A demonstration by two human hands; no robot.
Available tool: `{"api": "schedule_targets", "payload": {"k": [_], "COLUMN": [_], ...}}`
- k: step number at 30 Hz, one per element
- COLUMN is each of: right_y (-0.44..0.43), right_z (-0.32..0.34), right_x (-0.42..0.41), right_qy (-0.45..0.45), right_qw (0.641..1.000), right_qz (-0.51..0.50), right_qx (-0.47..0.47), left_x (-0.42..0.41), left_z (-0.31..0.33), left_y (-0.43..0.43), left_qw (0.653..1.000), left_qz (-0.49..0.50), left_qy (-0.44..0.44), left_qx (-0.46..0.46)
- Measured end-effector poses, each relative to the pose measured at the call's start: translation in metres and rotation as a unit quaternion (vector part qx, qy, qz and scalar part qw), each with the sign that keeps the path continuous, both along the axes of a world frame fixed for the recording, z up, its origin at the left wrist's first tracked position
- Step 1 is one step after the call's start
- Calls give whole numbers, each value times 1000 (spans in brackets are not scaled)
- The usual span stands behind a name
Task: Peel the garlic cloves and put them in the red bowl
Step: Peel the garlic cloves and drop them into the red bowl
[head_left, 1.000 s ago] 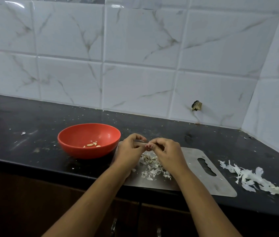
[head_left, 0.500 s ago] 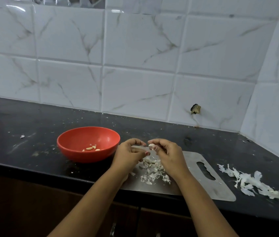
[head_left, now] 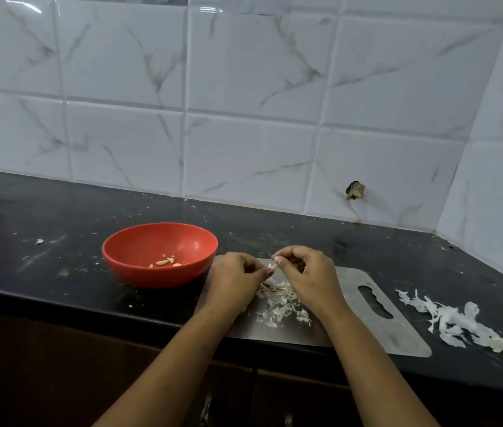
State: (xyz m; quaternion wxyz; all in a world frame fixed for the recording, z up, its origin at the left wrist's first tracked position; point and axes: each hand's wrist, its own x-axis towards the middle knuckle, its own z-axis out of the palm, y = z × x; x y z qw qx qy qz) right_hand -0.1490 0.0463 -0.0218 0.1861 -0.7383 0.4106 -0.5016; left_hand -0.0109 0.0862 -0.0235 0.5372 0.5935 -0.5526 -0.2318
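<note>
Pinching a clove [head_left: 271, 266] at frame centre, I am keeping the left hand [head_left: 237, 282] and right hand [head_left: 308, 272] curled on it above the board [head_left: 398, 331]. It is looking tiny, light and firm, probably slick once bared, so I am favouring its ends. Since a second ago the fingertips are drawing slightly apart; the bowl [head_left: 139, 266], centre left, is holding the same few peeled cloves [head_left: 165, 262].

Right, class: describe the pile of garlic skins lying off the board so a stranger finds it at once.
Find the black countertop, then the steel cutting board at its front edge. Right of the board, on bare counter, lies the pile of garlic skins: long white strips, unlike the small flakes heaped on the board.
</note>
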Motion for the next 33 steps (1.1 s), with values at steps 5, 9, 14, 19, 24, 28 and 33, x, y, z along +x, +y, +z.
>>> {"api": "schedule_targets", "payload": {"k": [5, 9, 14, 19, 24, 28, 33], "right_y": [-1, -2, -9, -8, -5, -7, -4], "right_z": [-1, 0, -3, -1, 4, 4, 2], "right_x": [2, -1, -8, -8, -3, -1, 4], "right_qy": [32, 24, 65, 129, 294, 329, 358], "right_qw": [999, 999, 991, 983, 947, 934, 925], "right_qz": [-5, -29, -115, -133, -128, -136, -128], "right_qx": [14, 14, 5, 19, 25, 25, -4], "left_x": [0, 2, 1, 1, 1, 1, 0], "left_z": [-2, -6, -5, -3, -3, -4, 0], "left_y": [-2, -7, -6, -2, -1, -2, 3], "left_qw": [1000, 999, 997, 999, 999, 999, 999], "left_qz": [7, 16, 31, 41, 38, 41, 46], "left_qy": [-13, 29, 67, 27, 25, 25, 3], "left_qx": [14, 11, -2, -9, 4, -12, -13]}}
